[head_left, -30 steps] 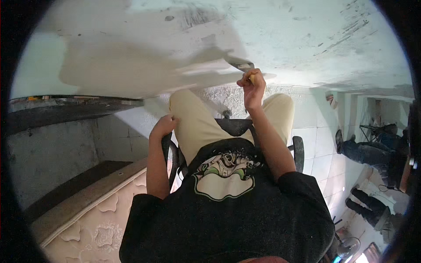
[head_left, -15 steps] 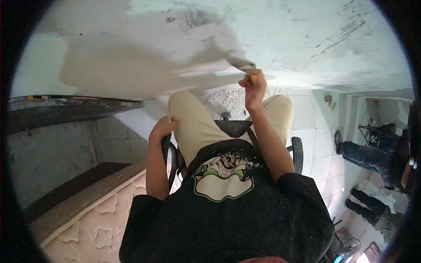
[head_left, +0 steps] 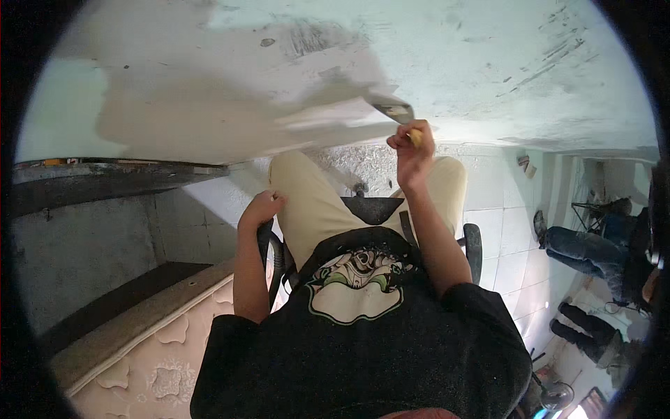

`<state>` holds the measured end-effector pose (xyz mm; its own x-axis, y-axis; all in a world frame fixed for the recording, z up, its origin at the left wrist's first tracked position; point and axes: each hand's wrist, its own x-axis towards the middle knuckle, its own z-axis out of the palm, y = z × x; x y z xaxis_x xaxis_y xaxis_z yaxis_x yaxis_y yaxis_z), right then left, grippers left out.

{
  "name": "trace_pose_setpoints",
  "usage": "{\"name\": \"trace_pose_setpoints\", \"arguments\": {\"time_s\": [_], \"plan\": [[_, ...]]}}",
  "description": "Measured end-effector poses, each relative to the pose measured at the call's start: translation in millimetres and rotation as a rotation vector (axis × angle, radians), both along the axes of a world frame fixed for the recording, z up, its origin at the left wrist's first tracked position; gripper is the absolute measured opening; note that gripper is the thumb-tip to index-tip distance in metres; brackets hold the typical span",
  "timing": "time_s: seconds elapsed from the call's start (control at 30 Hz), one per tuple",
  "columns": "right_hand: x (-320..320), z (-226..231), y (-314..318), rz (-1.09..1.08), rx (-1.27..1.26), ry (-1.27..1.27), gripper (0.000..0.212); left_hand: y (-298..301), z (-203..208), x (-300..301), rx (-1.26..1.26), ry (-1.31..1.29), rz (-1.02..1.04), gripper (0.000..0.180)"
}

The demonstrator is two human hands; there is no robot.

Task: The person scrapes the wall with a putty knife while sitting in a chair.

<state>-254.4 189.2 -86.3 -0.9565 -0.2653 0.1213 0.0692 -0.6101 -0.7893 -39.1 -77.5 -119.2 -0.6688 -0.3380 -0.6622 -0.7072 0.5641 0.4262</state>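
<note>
My right hand [head_left: 414, 155] is closed around the yellowish handle of a putty knife [head_left: 394, 109]. The wide metal blade points up and to the left against the pale wall [head_left: 447, 63], and a light smear shows on it. Left of the blade, a broad greyish-beige damp-looking patch [head_left: 209, 98] covers the wall, with a brighter strip along its lower part. My left hand [head_left: 264, 207] is loosely curled beside my left thigh, the wrist by the chair's black armrest [head_left: 264, 234]. Nothing shows in its fingers, though their undersides are hidden.
A dark ledge [head_left: 118, 183] juts out at the left, with small items on top. Below it lies a patterned pink mattress [head_left: 167, 363]. The white tiled floor [head_left: 488, 202] is speckled near the wall. At the right are other people's legs [head_left: 586, 248] and a fan [head_left: 556, 394].
My right hand and the putty knife have shifted a little to the right and toward me. My left hand stays by the armrest. The whole view has tilted slightly.
</note>
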Motion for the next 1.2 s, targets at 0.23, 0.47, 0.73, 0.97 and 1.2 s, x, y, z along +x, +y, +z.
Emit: {"name": "trace_pose_setpoints", "arguments": {"time_s": [0.23,0.47,0.73,0.97,1.2], "plan": [[11.7,-0.8,-24.1,0.055,-0.075,-0.087,0.035,-10.2,-22.9,12.5,-0.007,0.112,-0.016,0.046],[16.9,-7.3,-21.2,0.049,-0.088,0.026,0.036,-4.1,-7.5,4.5,0.010,0.022,-0.018,0.046],[15.1,0.7,-25.6,0.039,-0.137,-0.074,0.019,-6.7,-7.6,6.7,0.028,0.038,-0.019,0.042],[16.7,2.1,-30.3,0.027,-0.022,-0.125,0.019,-3.5,-5.0,8.0,0.010,0.005,-0.025,0.047],[15.0,3.3,-36.8,0.007,-0.002,-0.090,0.018,-3.7,2.5,-1.1,0.024,0.010,-0.024,0.044]]}}
